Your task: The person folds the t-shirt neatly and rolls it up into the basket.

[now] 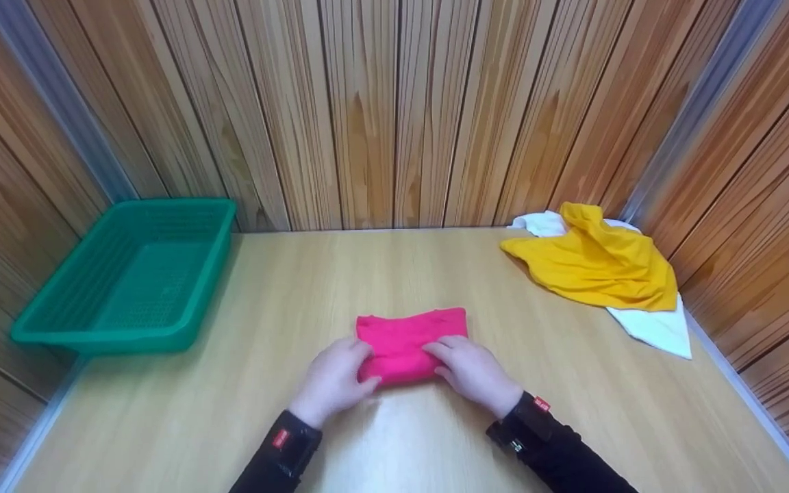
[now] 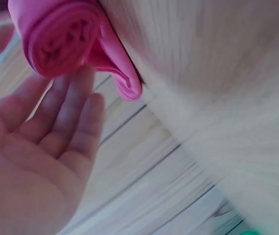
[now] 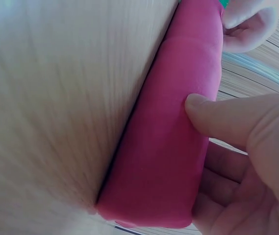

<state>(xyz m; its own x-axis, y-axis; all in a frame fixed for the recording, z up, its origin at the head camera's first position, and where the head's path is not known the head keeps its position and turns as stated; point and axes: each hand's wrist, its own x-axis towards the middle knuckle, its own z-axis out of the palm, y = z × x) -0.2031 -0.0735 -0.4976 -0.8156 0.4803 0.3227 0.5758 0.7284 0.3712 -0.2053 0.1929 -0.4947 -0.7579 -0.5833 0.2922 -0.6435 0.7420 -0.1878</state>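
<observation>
A pink cloth point(image 1: 411, 332) lies on the table in front of me, its near part rolled up and its far part still flat. My left hand point(image 1: 331, 382) grips the left end of the roll, thumb on the near side and fingers over the top. In the left wrist view the roll's coiled end point(image 2: 64, 41) shows, with fingertips touching it. My right hand point(image 1: 473, 373) holds the right part. The right wrist view shows its thumb pressed on the near face of the roll point(image 3: 159, 132) and the other fingers behind, partly hidden.
A green plastic basket point(image 1: 189, 327) stands at the left by the wall. At the back right a crumpled yellow cloth point(image 1: 600, 263) lies over white cloth point(image 1: 658, 329). Wood-panelled walls point(image 1: 367, 116) close the table in at the back and sides.
</observation>
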